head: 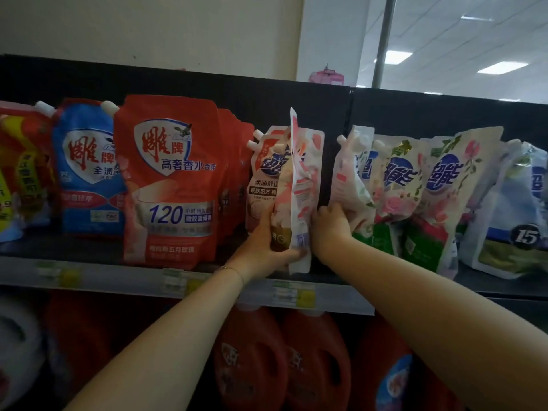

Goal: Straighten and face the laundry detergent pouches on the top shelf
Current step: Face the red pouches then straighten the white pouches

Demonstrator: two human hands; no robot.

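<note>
Left hand (264, 241) is clamped on the lower half of a pink-and-white pouch (299, 185) at the front of the top shelf (98, 247). The thumb wraps under the near edge; the rest of the fingers (292, 252) go behind the film, tips hidden. This pouch is turned edge-on, so its side seam faces out, its front is unreadable and its spout can't be seen. Just left of those fingers, same-brand pink pouches (264, 179) stand upright with spouts showing. Further left are a big red pouch (169, 179), front legible, and a blue pouch (86, 167), partly covered by the red one. Right hand (330, 225) is immediately right of the held pouch. Its fingers (336, 208) are curled onto the base of a second pink pouch (345, 176) that leans left; fingertips are buried in the packs, so the exact grip is unclear. Right of those fingers are slumped floral pouches (421, 179), overlapping, then a blue-white pouch (510, 221), blurred. Price tags (289, 293) below the fingers are unreadable. Red jugs (252, 366) on the lower shelf are dim and partly blocked by the forearms.
</note>
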